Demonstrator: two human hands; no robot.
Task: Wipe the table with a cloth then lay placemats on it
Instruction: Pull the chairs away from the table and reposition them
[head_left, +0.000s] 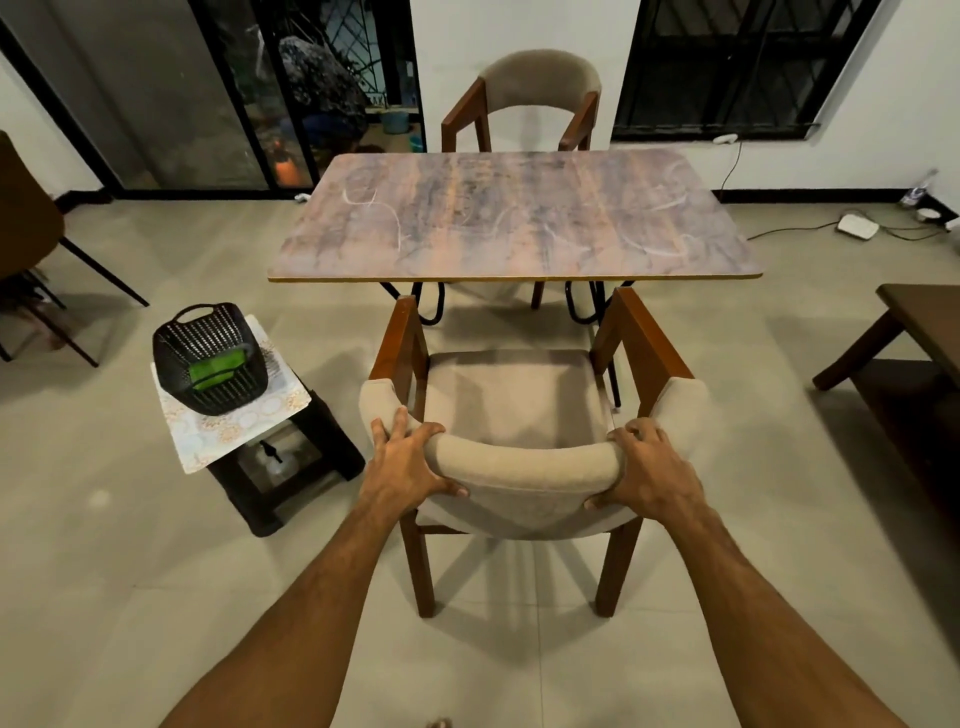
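A worn wooden table (514, 218) with pale streaks on its top stands ahead of me. In front of it is a chair with a beige padded backrest (524, 465). My left hand (408, 460) grips the left part of that backrest and my right hand (647, 470) grips the right part. To my left a black basket (210, 358) holds a green cloth (218, 370). The basket sits on patterned placemats (228, 431) laid over a dark stool (288, 467).
A second beige chair (524, 101) stands behind the table. Part of another chair (31, 244) is at the far left and a dark wooden bench (904, 348) at the right. A white device (857, 227) with cables lies on the tiled floor at the back right.
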